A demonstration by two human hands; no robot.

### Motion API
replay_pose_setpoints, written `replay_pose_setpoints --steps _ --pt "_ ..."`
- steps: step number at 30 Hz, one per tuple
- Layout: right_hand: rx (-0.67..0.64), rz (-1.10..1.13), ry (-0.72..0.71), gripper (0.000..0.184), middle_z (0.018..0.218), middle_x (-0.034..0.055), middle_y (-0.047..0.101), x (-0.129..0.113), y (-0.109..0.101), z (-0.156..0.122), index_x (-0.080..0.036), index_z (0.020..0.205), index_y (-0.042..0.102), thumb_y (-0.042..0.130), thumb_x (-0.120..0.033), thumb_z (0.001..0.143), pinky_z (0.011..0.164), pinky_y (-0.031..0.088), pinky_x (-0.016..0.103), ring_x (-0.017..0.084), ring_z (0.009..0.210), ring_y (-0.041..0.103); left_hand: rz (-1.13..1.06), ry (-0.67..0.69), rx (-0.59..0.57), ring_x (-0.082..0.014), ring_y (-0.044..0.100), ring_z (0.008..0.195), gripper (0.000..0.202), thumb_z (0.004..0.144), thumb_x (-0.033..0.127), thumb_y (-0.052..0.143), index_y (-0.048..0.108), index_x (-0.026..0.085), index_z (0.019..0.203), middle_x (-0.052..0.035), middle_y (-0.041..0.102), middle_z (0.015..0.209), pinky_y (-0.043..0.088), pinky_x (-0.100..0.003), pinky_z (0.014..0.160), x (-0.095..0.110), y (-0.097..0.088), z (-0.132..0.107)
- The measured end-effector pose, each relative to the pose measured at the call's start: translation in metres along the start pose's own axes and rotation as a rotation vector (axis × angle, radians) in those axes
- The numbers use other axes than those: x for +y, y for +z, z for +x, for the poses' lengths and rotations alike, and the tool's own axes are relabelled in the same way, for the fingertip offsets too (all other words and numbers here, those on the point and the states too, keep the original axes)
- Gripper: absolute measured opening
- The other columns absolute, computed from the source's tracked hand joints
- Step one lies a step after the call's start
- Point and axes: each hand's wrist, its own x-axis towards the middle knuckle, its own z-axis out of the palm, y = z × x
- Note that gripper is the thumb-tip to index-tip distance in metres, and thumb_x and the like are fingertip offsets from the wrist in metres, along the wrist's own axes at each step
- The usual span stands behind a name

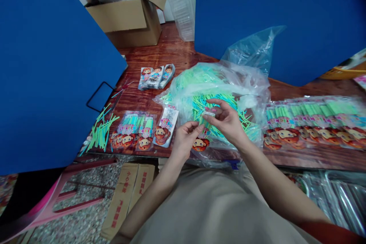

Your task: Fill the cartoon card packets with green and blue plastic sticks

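A clear packet printed with a cartoon face and holding green sticks is between my hands, over the front of the open plastic bag. My left hand is closed in a pinch on the packet's left side. At its upper end, by a small pale strip with pink marks, my right hand grips it between thumb and fingers. Behind and beneath them, loose green and blue sticks fill the clear plastic bag. Left of my left hand lies a stack of flat printed packets.
Filled stick packets overlap in a row at right; more filled packets and loose sticks lie left. Cartoon cards and a cardboard box sit farther back. Blue panels flank the wooden table. A pink stool stands below.
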Motion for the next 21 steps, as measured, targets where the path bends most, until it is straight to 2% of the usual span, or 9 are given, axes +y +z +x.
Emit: replay_pose_setpoints --steps 5,11,15,18,19,21 --pt "-0.01 0.049 -0.004 0.048 0.067 -0.0045 0.06 0.002 -0.002 0.001 -0.024 0.113 0.061 0.081 -0.035 0.07 0.066 0.048 0.03 0.015 0.068 0.058 0.035 0.014 -0.018 -0.009 0.049 0.059 0.034 0.059 0.04 0.087 0.069 0.015 0.074 0.0032 0.06 0.064 0.037 -0.023 0.06 0.002 0.001 -0.001" --pt "0.003 0.002 -0.002 0.046 0.061 -0.0076 0.052 -0.001 -0.001 0.001 -0.023 0.11 0.064 0.081 -0.037 0.07 0.057 0.044 0.026 0.01 0.057 0.049 0.04 0.041 -0.018 -0.0092 0.049 0.059 0.034 0.059 0.04 0.086 0.068 0.015 0.073 0.0034 0.06 0.063 0.039 -0.023 0.06 -0.003 -0.001 0.001" --pt "0.009 0.001 0.016 0.047 0.064 -0.0056 0.057 -0.001 -0.001 -0.002 -0.023 0.113 0.063 0.08 -0.041 0.073 0.064 0.051 0.028 0.013 0.063 0.058 0.085 0.073 -0.009 -0.0091 0.051 0.059 0.031 0.062 0.04 0.085 0.07 0.016 0.076 0.0027 0.062 0.065 0.04 -0.022 0.059 -0.003 -0.006 0.0" --pt "0.04 0.041 0.046 0.042 0.083 0.0016 0.069 0.006 -0.009 -0.002 -0.025 0.117 0.06 0.068 -0.05 0.084 0.066 0.057 0.033 0.017 0.067 0.067 0.111 0.126 0.024 -0.0102 0.053 0.06 0.031 0.062 0.04 0.084 0.07 0.016 0.075 0.0017 0.064 0.065 0.043 -0.023 0.06 0.013 -0.026 -0.001" --pt "0.066 0.053 0.062 0.042 0.089 0.0039 0.071 0.01 -0.014 -0.001 -0.025 0.116 0.061 0.066 -0.052 0.085 0.067 0.059 0.034 0.018 0.068 0.069 0.128 0.159 0.061 -0.0108 0.054 0.06 0.032 0.061 0.04 0.085 0.069 0.016 0.074 0.0013 0.065 0.066 0.044 -0.023 0.061 0.022 -0.038 -0.001" --pt "0.148 -0.006 0.08 0.04 0.086 0.0047 0.073 0.019 -0.025 0.004 -0.025 0.11 0.063 0.065 -0.055 0.084 0.064 0.059 0.033 0.019 0.067 0.07 0.179 0.232 0.173 -0.0123 0.057 0.062 0.032 0.06 0.04 0.085 0.068 0.017 0.075 -0.0001 0.067 0.068 0.046 -0.025 0.063 0.04 -0.071 0.001"
